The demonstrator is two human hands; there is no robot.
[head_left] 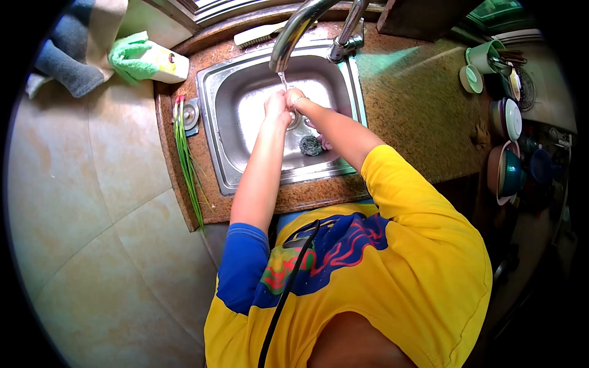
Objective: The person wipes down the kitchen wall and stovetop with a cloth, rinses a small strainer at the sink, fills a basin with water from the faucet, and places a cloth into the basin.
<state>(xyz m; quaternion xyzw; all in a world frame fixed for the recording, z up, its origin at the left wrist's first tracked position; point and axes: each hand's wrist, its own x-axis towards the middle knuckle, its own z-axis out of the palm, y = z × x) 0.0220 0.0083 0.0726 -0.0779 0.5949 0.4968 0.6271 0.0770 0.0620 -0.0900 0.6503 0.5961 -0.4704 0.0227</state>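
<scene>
My left hand [276, 105] and my right hand [295, 98] meet under the running water of the curved metal faucet [299, 30], inside the steel sink [224, 122]. Both look closed, fingers curled against each other. What lies between them, if anything, is hidden. A bracelet circles my right wrist. Below the hands, a dark scouring pad [311, 145] rests on the sink floor, with something pinkish [325, 143] beside it, partly covered by my right forearm. The drain [295, 120] shows just under my hands.
Green scallions [183, 153] lie along the left counter edge beside a round metal strainer [191, 113]. A brush [261, 35] sits behind the sink. A green cloth [131, 58] drapes a white box [167, 65]. Cups, bowls [512, 119] and basins [504, 172] line the right side.
</scene>
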